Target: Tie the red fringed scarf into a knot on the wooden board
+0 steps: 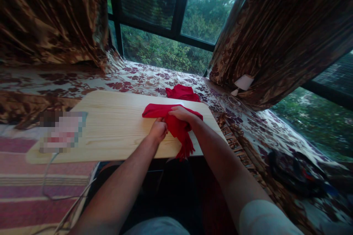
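A red scarf (173, 126) with a fringed end lies bunched and partly folded on the right part of a light wooden table (116, 125). Its fringe hangs toward the near table edge. My left hand (159, 130) is closed at the lower left edge of the scarf, pinching the fabric. From above, my right hand (182, 113) grips the folded part, its fingers pointing left and partly sunk into the cloth. Behind the table's far edge, a second heap of red cloth (183, 92) rests on the patterned cover; whether it joins the scarf is hidden.
A blurred-out flat object (64, 132) lies on the table's left end, with a cable (45, 180) below it. A small white lamp (244, 82) stands by the right curtain (264, 25). Dark bags or straps (298, 172) lie at right. Windows (165, 44) are beyond.
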{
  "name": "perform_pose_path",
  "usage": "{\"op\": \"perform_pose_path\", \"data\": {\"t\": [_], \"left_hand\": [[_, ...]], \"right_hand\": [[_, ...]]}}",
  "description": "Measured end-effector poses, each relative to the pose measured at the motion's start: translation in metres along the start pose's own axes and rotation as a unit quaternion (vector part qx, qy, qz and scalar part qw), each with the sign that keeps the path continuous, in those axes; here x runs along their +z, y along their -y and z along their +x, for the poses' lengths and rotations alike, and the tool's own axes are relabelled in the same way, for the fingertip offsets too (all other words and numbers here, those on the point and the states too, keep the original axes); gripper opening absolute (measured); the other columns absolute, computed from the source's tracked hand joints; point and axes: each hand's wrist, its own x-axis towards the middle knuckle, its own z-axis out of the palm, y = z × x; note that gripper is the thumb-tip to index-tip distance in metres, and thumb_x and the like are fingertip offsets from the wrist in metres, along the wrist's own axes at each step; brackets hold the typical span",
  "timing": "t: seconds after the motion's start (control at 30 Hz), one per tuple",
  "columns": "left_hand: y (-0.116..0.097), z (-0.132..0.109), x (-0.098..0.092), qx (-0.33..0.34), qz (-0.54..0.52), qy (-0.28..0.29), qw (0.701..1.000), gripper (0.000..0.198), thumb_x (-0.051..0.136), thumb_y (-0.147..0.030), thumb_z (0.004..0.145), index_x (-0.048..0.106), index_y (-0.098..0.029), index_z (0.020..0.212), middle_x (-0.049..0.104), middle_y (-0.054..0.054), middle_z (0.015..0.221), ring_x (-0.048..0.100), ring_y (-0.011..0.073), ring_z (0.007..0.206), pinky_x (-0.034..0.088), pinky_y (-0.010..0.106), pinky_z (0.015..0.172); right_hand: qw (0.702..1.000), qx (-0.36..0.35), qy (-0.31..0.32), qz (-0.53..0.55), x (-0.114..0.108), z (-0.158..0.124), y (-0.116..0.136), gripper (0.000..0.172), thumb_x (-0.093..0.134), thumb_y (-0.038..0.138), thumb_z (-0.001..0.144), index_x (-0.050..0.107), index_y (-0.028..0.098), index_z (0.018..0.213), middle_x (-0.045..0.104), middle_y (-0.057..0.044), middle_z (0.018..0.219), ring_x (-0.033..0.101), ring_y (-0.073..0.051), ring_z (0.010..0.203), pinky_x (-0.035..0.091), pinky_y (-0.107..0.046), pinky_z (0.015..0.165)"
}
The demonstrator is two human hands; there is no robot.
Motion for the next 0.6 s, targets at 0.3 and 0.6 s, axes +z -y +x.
{"op": "perform_pose_path", "data": {"t": [0.3, 0.6], "left_hand": [[-0.007, 0.006, -0.011, 0.147, 0.412, -0.044, 0.898, 0.027, 0.066, -0.017, 0.069, 0.072, -0.013, 0.095, 0.076, 0.013, 0.092, 0.069, 0.0267, 0.086, 0.051, 0.033, 0.078], [-0.025, -0.007, -0.005, 0.117, 0.653, -0.056, 0.746, 0.028, 0.057, -0.029, 0.086, 0.077, -0.011, 0.096, 0.075, 0.024, 0.099, 0.072, 0.0336, 0.094, 0.049, 0.036, 0.078]], "right_hand": [[0.998, -0.055, 0.029, 0.01, 0.007, -0.018, -0.021, 0.087, 0.08, 0.053, 0.076, 0.049, 0.018, 0.149, 0.059, -0.014, 0.143, 0.057, -0.029, 0.128, 0.044, -0.037, 0.107], [0.995, -0.081, -0.033, -0.047, 0.016, -0.02, -0.007, 0.032, 0.064, 0.036, 0.096, 0.068, 0.011, 0.116, 0.073, -0.012, 0.11, 0.065, -0.019, 0.092, 0.047, -0.027, 0.081]]}}
